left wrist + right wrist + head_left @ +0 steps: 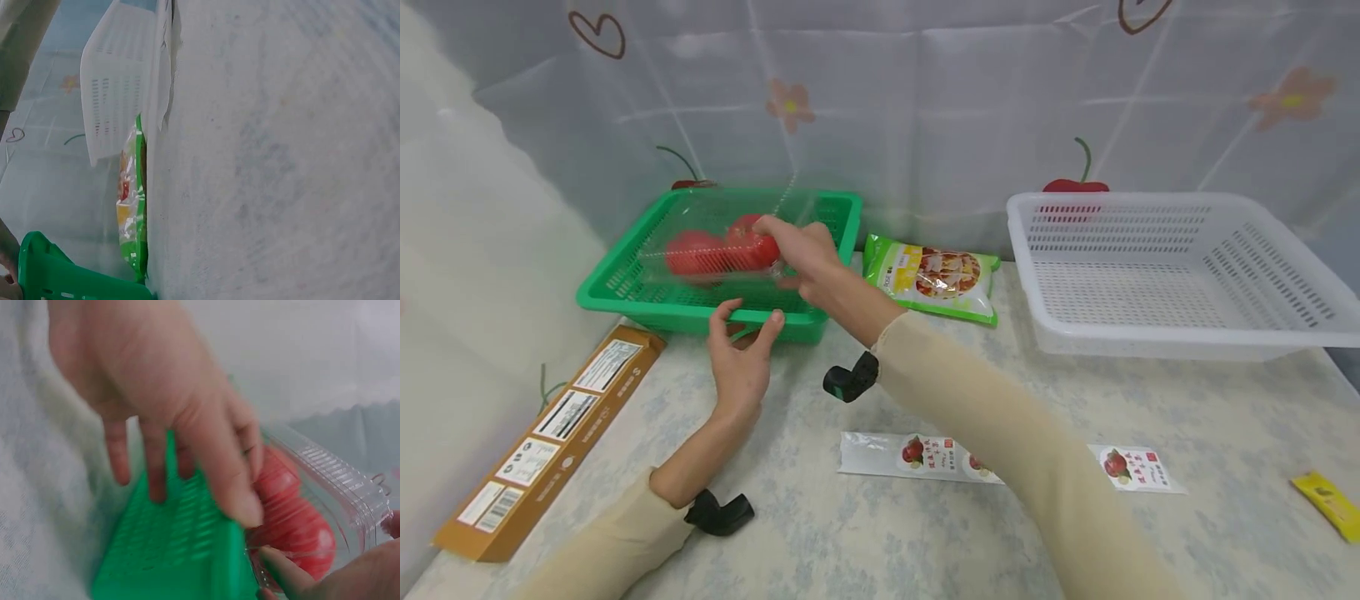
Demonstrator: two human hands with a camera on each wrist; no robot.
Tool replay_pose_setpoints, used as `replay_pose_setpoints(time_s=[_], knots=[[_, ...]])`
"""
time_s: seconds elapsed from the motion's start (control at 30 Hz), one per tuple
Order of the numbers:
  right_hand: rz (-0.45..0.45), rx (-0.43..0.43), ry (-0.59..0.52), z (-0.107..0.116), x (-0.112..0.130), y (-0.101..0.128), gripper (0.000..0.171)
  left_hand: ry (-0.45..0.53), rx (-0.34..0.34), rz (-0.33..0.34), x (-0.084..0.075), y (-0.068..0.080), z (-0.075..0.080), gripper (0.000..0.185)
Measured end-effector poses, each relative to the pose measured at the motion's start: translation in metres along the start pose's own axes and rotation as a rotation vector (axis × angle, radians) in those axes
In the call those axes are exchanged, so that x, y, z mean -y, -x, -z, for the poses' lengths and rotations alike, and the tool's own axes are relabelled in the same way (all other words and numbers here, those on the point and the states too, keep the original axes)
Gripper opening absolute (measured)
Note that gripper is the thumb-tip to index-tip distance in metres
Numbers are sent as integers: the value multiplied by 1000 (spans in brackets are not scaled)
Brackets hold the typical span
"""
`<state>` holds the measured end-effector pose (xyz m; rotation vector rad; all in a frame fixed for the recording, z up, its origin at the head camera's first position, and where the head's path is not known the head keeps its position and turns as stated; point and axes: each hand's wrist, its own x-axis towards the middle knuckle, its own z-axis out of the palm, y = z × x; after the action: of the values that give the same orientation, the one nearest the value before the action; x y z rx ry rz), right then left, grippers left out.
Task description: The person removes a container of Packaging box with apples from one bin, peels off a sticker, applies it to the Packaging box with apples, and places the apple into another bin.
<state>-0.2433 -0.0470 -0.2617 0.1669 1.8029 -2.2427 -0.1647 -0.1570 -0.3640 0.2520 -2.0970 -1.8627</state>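
Observation:
A clear plastic clamshell box [658,258] with red tomatoes [696,254] inside lies tilted in the green basket [595,296]. My right hand [805,250] grips the box at its near right end; in the right wrist view its thumb [284,569] presses the box's edge. At the basket's front rim is my left hand [739,362], thumb and forefinger spread apart. Its other fingers [153,465] hang fairly straight along the basket's outer side in the right wrist view, where the hand is blurred. Whether it bears on the rim is unclear.
Right of the green basket lies a green-and-white food packet [936,279], then a white basket [1150,333]. A long orange-brown carton [550,442] is at left. Nearer lie a printed white packet [880,454], partly under my right sleeve, and a small yellow packet [1330,504].

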Motion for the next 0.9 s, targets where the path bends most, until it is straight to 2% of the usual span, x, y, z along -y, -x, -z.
replay_pose_setpoints(time_s=[0.17,0.33,0.47,0.57,0.73,0.9], knots=[[73,26,-98,9,12,24,32,-5,13,-11,1,-2,1,68],[95,77,-156,35,21,52,23,-5,11,-16,2,-3,2,69],[105,94,-157,67,23,73,19,-3,14,-10,1,-2,4,66],[105,87,-119,96,22,89,18,2,19,-5,1,-2,4,65],[86,83,-61,147,15,119,30,-2,30,-14,1,-1,4,62],[38,73,-90,186,4,144,32,-10,48,-8,1,0,4,65]])
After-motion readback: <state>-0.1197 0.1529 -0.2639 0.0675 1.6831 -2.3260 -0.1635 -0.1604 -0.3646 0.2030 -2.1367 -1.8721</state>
